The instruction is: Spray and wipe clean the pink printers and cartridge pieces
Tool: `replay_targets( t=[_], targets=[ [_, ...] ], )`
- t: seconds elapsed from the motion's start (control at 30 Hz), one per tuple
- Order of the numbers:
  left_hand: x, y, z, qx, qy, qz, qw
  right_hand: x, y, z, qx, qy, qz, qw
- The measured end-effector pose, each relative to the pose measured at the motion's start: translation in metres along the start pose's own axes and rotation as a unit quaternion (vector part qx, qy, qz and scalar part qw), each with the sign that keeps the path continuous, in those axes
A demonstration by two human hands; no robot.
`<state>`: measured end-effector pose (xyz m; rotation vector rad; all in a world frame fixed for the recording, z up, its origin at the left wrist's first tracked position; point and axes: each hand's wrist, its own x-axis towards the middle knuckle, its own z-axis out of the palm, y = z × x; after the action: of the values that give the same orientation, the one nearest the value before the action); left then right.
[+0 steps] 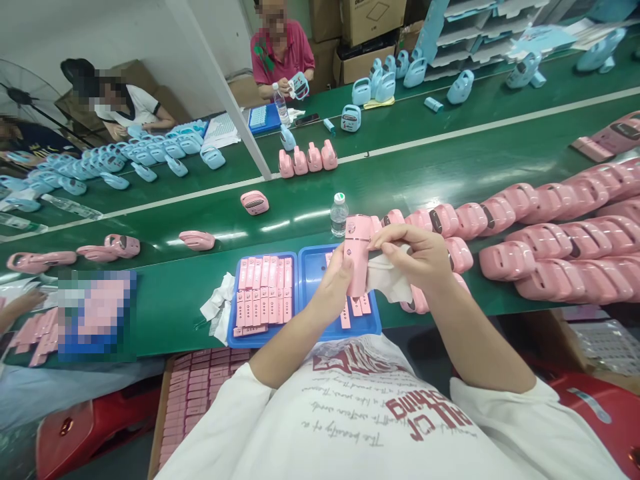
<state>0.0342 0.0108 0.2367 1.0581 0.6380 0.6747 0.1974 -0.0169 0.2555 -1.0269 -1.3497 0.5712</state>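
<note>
My left hand (330, 291) is closed around a pink oblong plastic piece (357, 267), held upright in front of my chest; it has a dark band and small round marks on its face. My right hand (419, 257) pinches a white cloth (389, 277) against the right edge of that piece. Below my hands, a blue tray (313, 283) holds a few pink pieces, partly hidden by my left arm. Left of it, another blue tray (234, 320) carries rows of similar pink pieces (265, 287).
Pink rounded housings (555, 250) stand in rows on the right. A water bottle (339, 215) is beyond my hands. Crumpled white cloths (220, 307) lie left of the trays. Across the green conveyor (425, 160), people handle blue housings (145, 152). A carton (200, 387) of pink pieces sits below.
</note>
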Motion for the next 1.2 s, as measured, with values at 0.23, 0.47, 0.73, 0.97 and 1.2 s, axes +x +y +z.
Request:
replay_targets(
  t=[0.23, 0.47, 0.73, 0.97, 1.2],
  targets=[
    [0.002, 0.005, 0.004, 0.029, -0.025, 0.015, 0.999, -0.003, -0.013, -0.010, -0.110, 0.053, -0.015, 0.992],
    [0.014, 0.002, 0.013, -0.011, -0.082, -0.012, 0.997, -0.063, -0.020, -0.072, -0.121, -0.024, 0.111, 0.986],
    [0.019, -0.002, 0.028, 0.037, -0.141, -0.033, 0.989, -0.173, 0.021, -0.098, -0.385, -0.142, 0.440, 0.799],
    [0.019, -0.010, 0.041, 0.174, -0.250, 0.050, 0.951, -0.096, -0.036, -0.051, -0.466, 0.185, -0.022, 0.865],
    [0.010, -0.001, 0.046, 0.228, -0.267, 0.094, 0.932, -0.068, -0.035, -0.030, -0.468, 0.203, -0.108, 0.854]
  ],
)
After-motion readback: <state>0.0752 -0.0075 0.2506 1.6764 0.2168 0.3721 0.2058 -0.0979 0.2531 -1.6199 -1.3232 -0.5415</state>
